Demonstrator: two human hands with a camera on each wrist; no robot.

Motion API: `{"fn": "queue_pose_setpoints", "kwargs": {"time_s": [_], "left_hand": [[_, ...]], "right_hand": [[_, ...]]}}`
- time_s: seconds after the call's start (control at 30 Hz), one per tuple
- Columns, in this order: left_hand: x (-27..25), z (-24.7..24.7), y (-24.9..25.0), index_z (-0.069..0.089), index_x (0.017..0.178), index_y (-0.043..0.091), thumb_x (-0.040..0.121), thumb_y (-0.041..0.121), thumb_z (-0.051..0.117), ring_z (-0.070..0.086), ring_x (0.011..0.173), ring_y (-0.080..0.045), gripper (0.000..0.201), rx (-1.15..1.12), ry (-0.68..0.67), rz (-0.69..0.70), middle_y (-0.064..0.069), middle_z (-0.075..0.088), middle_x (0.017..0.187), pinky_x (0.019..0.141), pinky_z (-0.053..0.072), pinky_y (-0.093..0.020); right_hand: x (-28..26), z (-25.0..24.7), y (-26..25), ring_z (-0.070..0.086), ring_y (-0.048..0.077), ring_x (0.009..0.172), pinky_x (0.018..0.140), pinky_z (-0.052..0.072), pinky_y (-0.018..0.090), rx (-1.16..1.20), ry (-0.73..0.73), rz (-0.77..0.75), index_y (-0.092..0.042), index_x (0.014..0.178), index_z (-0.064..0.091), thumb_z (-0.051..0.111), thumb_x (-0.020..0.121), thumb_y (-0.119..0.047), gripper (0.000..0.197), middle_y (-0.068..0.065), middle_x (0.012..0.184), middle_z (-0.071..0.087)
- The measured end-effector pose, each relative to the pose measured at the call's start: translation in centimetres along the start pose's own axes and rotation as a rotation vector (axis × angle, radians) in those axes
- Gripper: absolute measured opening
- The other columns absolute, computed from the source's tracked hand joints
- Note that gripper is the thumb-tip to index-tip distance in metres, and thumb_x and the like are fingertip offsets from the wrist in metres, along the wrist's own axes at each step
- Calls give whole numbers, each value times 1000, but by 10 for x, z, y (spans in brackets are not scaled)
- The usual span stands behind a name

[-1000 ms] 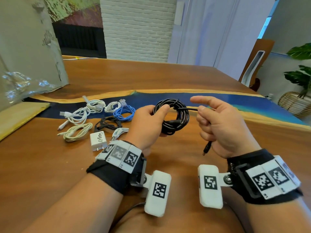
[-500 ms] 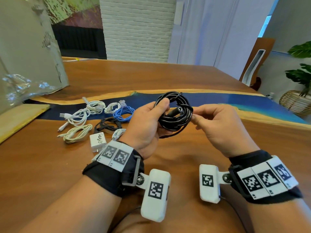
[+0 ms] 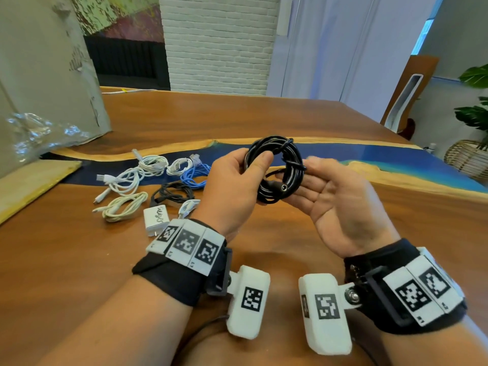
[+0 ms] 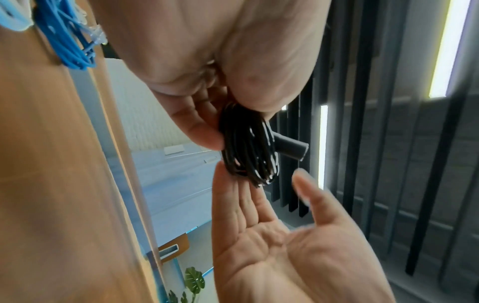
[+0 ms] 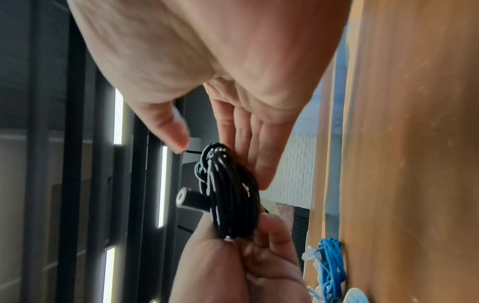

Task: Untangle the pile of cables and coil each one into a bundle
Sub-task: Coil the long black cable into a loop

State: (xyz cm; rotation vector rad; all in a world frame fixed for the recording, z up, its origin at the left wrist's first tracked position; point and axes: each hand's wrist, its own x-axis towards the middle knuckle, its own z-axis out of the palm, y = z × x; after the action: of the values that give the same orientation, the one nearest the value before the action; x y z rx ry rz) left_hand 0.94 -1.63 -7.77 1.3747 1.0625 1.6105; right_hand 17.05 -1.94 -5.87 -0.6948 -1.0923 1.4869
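My left hand [image 3: 232,186] pinches the black cable coil [image 3: 274,170] to keep its loops together (tail tucked); my right hand [image 3: 340,204] lies flat beneath, fingers straight.

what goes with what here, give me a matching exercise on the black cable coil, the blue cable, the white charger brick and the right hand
Things:
1. black cable coil
2. blue cable
3. white charger brick
4. right hand

States:
A. open, palm up, fingers straight beside the coil
B. lying bundled on the dark blue strip of the table
C. held off the table, pinched by the left hand
D. lying on the wood nearest the left wrist

Pairs: 1-C, 2-B, 3-D, 4-A
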Motion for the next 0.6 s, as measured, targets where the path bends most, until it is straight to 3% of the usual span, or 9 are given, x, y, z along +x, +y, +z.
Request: {"fn": "queue_pose_setpoints", "kwargs": {"time_s": [0.07,0.17,0.27,0.37,0.4,0.5,0.6], "left_hand": [[0,0,-3,70,89,17,98,33,64,62,66,-19,20,83,5,47,3,63,68,57,52,-39],[1,1,-1,71,91,17,93,44,63,64,69,-26,28,181,9,80,-6,66,73,65,56,-50],[4,-3,1,72,98,15,96,41,65,68,80,-40,27,195,-40,41,-20,69,87,66,59,-56],[7,-11,2,72,103,13,91,51,66,64,90,-47,40,196,-148,-19,-32,64,101,80,56,-62],[8,-14,4,73,105,15,91,51,66,64,90,-44,40,199,-179,-24,-31,64,104,81,58,-59],[10,-18,10,74,109,22,97,42,64,63,82,-29,25,222,-218,-10,-23,67,108,64,55,-32],[9,-17,10,73,111,25,100,40,61,65,90,-34,22,226,-216,16,-18,69,109,59,53,-31]], "right_hand": [[0,3,4,75,27,88,73,62,31,-114,18,-25,-1,105,70,71,86,-16,24,18,96,77],[3,5,10,76,22,82,68,59,25,-160,82,-44,-6,105,68,69,90,-1,16,9,86,77],[5,5,9,74,22,80,77,61,34,-102,97,-29,-6,112,64,67,89,4,25,10,88,76],[6,4,7,74,23,81,89,58,41,17,46,14,-3,129,57,69,83,3,49,12,94,74],[6,3,6,73,22,79,86,60,39,62,21,24,-3,132,55,70,79,1,55,11,92,74],[5,2,4,72,18,74,74,61,30,167,-63,29,-8,130,57,68,75,-3,56,8,86,72],[5,-2,6,71,18,76,80,61,31,199,-123,4,-10,122,60,64,81,-4,42,7,86,72]]}}
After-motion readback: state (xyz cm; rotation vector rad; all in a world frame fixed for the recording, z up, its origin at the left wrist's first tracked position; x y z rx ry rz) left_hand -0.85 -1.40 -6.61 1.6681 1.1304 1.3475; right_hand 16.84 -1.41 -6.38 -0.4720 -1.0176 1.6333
